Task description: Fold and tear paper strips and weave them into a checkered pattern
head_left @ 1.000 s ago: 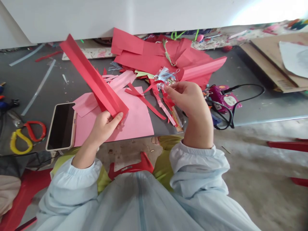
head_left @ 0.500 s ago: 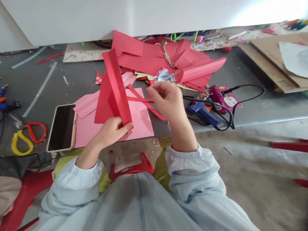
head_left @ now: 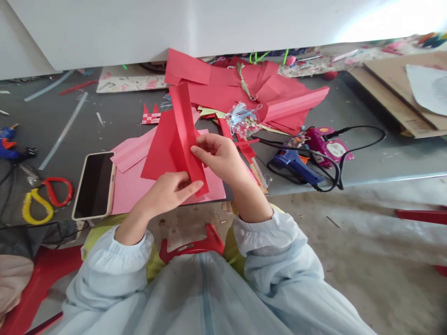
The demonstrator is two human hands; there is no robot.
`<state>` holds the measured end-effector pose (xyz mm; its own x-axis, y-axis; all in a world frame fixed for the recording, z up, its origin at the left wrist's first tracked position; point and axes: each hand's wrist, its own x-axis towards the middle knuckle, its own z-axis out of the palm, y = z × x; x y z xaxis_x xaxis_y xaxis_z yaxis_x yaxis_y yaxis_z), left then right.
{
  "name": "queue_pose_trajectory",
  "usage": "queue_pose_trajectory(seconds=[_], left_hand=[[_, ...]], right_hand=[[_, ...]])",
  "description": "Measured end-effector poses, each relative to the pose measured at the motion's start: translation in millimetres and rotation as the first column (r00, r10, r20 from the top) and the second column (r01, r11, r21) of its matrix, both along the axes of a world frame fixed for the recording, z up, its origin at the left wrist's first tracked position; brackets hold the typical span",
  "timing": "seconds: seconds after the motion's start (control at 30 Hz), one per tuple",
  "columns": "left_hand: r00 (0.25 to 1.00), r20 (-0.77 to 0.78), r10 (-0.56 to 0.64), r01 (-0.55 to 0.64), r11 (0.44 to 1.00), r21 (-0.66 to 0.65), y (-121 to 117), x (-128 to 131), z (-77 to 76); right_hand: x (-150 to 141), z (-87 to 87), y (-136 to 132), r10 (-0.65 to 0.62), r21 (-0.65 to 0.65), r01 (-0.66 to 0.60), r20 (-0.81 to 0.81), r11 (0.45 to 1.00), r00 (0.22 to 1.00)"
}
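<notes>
Both hands hold a folded red paper sheet (head_left: 171, 139) above the grey table's (head_left: 42, 135) front edge. My left hand (head_left: 167, 190) pinches its lower corner, thumb on top. My right hand (head_left: 220, 158) grips the sheet's right folded edge with fingers curled. Under the sheet lies a pink paper sheet (head_left: 129, 186). A phone (head_left: 93, 184) lies face up just left of it.
A heap of red paper (head_left: 251, 88) and a small bag of tassels (head_left: 242, 121) lie behind. A blue glue gun (head_left: 295, 163), a purple device (head_left: 326, 145) with black cable sit right. Red and yellow scissors (head_left: 42, 200) lie left. Cardboard (head_left: 394, 88) sits far right.
The red sheet swung from slanting far left to upright before me. My right hand left the scraps by the tassel bag, moved left and took hold of the sheet's edge.
</notes>
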<state>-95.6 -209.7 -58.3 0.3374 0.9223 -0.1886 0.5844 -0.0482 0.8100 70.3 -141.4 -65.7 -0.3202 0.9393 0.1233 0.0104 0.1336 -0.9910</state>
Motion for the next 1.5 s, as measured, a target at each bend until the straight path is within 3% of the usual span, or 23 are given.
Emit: queue_pose_trajectory(seconds=[0.2, 0.37, 0.53, 0.67, 0.87, 1.1, 1.2, 1.3, 1.4, 1.5], left_hand=[[0.983, 0.126, 0.132, -0.144, 0.985, 0.090, 4, -11, 2.6], [0.915, 0.307, 0.262, -0.312, 0.942, 0.124, 9, -20, 0.7], [0.878, 0.328, 0.349, -0.415, 0.896, 0.157, 11, -23, 2.6], [0.890, 0.302, 0.343, -0.402, 0.901, 0.162, 11, -18, 5.9], [0.939, 0.257, 0.228, -0.269, 0.953, 0.140, 10, -12, 0.2], [0.950, 0.261, 0.171, -0.201, 0.975, 0.093, 10, -6, -3.2], [0.954, 0.248, 0.165, -0.203, 0.970, 0.136, 11, -5, -6.0], [0.909, 0.339, 0.244, -0.341, 0.903, 0.262, 15, -7, -11.7], [0.856, 0.422, 0.298, -0.483, 0.751, 0.450, 22, -15, -14.9], [0.912, 0.315, 0.262, -0.409, 0.642, 0.648, 26, -27, -11.3]], right_hand=[[-1, 2.8, -3, 0.055, 0.065, -0.060, 0.084, 0.996, 0.995], [-1, 4.1, -8, 0.118, 0.093, -0.136, 0.179, 0.986, 0.977], [1, 6.0, -9, 0.194, 0.091, -0.214, 0.185, 0.973, 0.963], [0, 5.7, -7, 0.187, 0.098, -0.200, 0.126, 0.975, 0.974], [0, 5.2, -5, 0.117, 0.127, -0.126, 0.073, 0.984, 0.990], [3, 7.0, -4, 0.110, 0.042, -0.109, -0.015, 0.993, 0.994], [5, 6.5, -3, 0.130, 0.024, -0.129, -0.029, 0.991, 0.991], [8, 6.3, -3, 0.171, 0.021, -0.171, -0.003, 0.985, 0.985], [10, 7.6, -4, 0.220, 0.004, -0.220, 0.041, 0.975, 0.975], [11, 10.1, -5, 0.272, 0.008, -0.274, 0.078, 0.962, 0.959]])
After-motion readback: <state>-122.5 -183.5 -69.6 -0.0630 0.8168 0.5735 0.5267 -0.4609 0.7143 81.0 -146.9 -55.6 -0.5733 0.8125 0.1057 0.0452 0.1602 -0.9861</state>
